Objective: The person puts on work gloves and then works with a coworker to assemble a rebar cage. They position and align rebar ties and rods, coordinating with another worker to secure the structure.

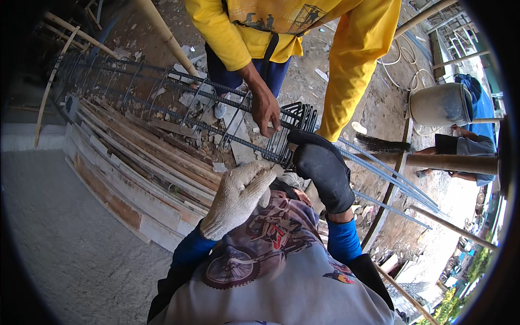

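Note:
A long rebar cage [187, 103] runs from the upper left to in front of me, with a bunch of square steel stirrups [284, 142] gathered near its right end. My left hand [244, 189], in a white knitted glove, is just below the stirrups. Its fingers are curled together, and what they hold, if anything, is hidden. Against the right side of the bunch is my right hand [322, 170] in a black glove, its fingers bent in over the bars; its grip is hidden. Across from me, a co-worker's bare hand [264, 111] reaches down at the cage, and their other hand is hidden behind my black glove.
Long timber boards [146, 157] lie at left beside a grey concrete surface [81, 233]. Loose rebar [392, 181] extends to the right past a wooden beam [385, 203]. A bamboo pole [168, 38] slants behind the cage. A drum [440, 104] and another person [474, 149] are at right.

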The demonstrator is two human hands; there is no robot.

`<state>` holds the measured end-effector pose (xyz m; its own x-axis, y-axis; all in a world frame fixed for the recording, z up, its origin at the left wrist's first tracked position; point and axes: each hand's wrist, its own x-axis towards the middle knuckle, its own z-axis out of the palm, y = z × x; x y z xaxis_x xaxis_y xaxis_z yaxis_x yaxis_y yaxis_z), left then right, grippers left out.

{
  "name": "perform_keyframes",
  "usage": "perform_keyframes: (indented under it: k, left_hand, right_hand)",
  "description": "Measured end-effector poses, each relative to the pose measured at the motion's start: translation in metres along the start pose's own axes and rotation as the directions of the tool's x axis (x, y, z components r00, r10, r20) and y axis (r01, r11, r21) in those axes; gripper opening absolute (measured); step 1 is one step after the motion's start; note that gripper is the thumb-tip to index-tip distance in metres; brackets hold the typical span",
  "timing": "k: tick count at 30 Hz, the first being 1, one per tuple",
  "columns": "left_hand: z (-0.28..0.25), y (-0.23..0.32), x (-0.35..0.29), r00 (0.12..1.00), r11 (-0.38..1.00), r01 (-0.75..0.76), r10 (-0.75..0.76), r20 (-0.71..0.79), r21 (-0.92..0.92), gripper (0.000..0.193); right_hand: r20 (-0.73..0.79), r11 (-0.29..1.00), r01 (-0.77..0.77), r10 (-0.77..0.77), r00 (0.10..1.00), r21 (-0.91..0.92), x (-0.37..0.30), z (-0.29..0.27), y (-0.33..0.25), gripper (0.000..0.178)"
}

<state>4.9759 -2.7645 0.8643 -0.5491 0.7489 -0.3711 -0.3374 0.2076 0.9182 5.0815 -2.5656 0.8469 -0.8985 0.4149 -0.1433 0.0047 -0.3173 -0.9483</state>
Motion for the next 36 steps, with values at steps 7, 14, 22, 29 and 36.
perform_keyframes:
  k: [7, 14, 22, 29, 36]
  left_hand:
    - [-0.011, 0.0, -0.002, 0.996, 0.997, -0.07, 0.071, -0.046, 0.021, 0.022]
    - [-0.012, 0.007, 0.001, 0.994, 0.969, -0.088, 0.1, -0.041, 0.232, 0.021]
    - [-0.016, 0.009, 0.007, 0.996, 0.973, -0.08, 0.086, -0.018, 0.215, 0.02]
    - [-0.016, 0.01, 0.012, 0.995, 0.967, -0.095, 0.101, -0.012, 0.238, 0.019]
    - [-0.016, 0.013, 0.009, 0.998, 0.977, -0.028, 0.017, 0.054, 0.209, 0.021]
  right_hand:
    - [-0.039, 0.949, 0.098, -0.114, 0.993, -0.3, 0.001, 0.005, -0.001, 0.039]
    - [-0.004, 0.906, 0.182, -0.199, 0.98, -0.382, 0.004, 0.022, 0.004, 0.047]
    - [0.146, 0.609, 0.42, -0.448, 0.882, -0.672, 0.012, 0.03, 0.001, 0.05]
    - [0.057, 0.585, 0.369, -0.482, 0.874, -0.723, 0.016, 0.028, -0.01, 0.052]
    - [0.375, 0.246, 0.493, -0.404, 0.835, -0.834, 0.011, 0.015, -0.033, 0.052]
